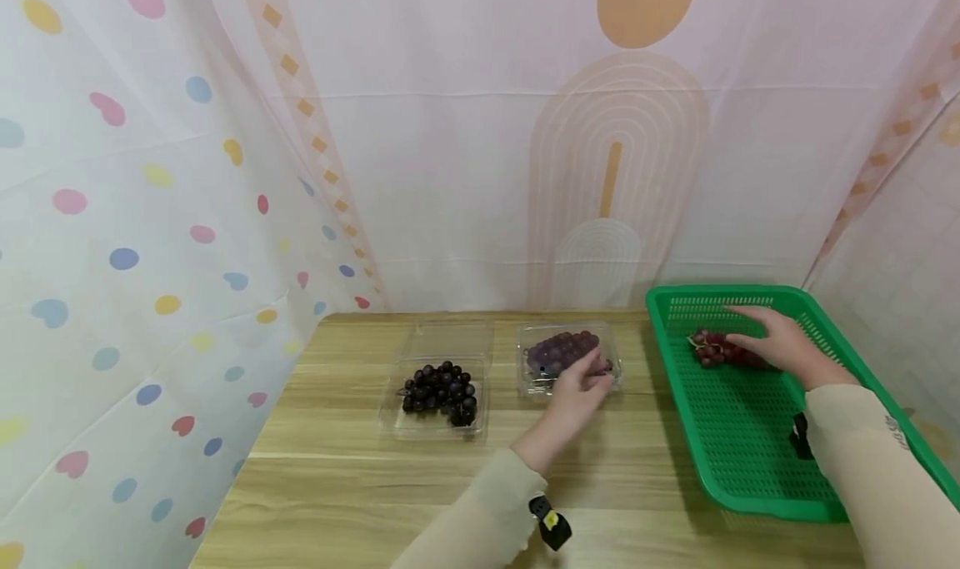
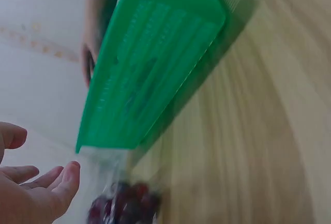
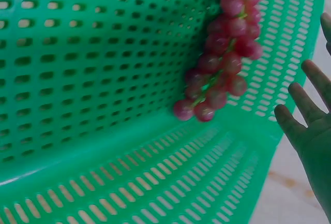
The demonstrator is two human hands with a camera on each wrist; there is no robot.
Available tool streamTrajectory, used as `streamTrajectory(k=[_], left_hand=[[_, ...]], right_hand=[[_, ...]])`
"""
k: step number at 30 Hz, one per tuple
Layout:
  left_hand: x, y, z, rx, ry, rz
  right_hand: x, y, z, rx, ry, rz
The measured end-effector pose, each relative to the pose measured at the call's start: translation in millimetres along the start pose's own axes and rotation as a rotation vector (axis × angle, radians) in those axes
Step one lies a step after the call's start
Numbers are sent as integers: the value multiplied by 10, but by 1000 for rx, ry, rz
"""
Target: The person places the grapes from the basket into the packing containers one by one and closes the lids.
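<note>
Green basket: it sits at the right end of the wooden table (image 1: 337,486); use this green basket (image 1: 750,444) to find the rest.
Red grapes: the bunch (image 1: 708,348) lies inside the basket, near its back end.
Right hand: yours (image 1: 783,348) is over the basket, fingers wide apart, holding nothing; the right wrist view shows a gap between your fingertips and the grapes.
Left hand: yours (image 1: 572,402) is left of the basket, by the near box, fingers loose and apart, holding nothing. I can't tell if a fingertip touches that box.
Near box: this clear box (image 1: 534,388) is just left of the basket, with purple grapes (image 1: 558,351) in it. I can't tell if its top is closed.
Grape trouble: if you pinch the red grapes hard, some might squash or pop off. If you lift by one grape, the bunch could drop.
Box trouble: the plastic looks thin, so a bump from your left hand might slide or bend it.
Basket in the way: its tall side stands between your two hands; a low arm could knock it.
Far box: another clear box (image 1: 431,425) is farther left of the basket, lid (image 1: 446,341) folded back, black grapes (image 1: 438,386) inside.
Cloth: a patterned cloth (image 1: 450,177) hangs behind the basket.
</note>
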State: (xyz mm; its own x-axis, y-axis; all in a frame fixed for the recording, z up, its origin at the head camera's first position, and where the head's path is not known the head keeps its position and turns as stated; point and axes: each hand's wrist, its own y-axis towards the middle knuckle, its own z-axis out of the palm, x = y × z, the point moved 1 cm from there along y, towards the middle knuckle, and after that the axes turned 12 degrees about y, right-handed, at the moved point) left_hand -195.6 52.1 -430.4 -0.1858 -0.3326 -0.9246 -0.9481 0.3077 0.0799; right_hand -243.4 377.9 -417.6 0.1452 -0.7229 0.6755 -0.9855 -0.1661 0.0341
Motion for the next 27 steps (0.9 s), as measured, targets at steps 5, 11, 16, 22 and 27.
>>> streamTrajectory(k=[5, 11, 16, 22, 27], left_hand=[[52, 50, 375, 56, -112, -105], [29, 23, 644, 67, -198, -201], [0, 20, 756, 69, -246, -236], [-45, 79, 848, 69, -265, -243], [-67, 112, 891, 60, -264, -263]], right_hand=[[-96, -24, 19, 30, -3, 45], [-171, -15, 86, 68, 20, 65], [-228, -19, 120, 84, -1, 61], [-274, -12, 174, 106, -9, 49], [-255, 2, 230, 117, -27, 40]])
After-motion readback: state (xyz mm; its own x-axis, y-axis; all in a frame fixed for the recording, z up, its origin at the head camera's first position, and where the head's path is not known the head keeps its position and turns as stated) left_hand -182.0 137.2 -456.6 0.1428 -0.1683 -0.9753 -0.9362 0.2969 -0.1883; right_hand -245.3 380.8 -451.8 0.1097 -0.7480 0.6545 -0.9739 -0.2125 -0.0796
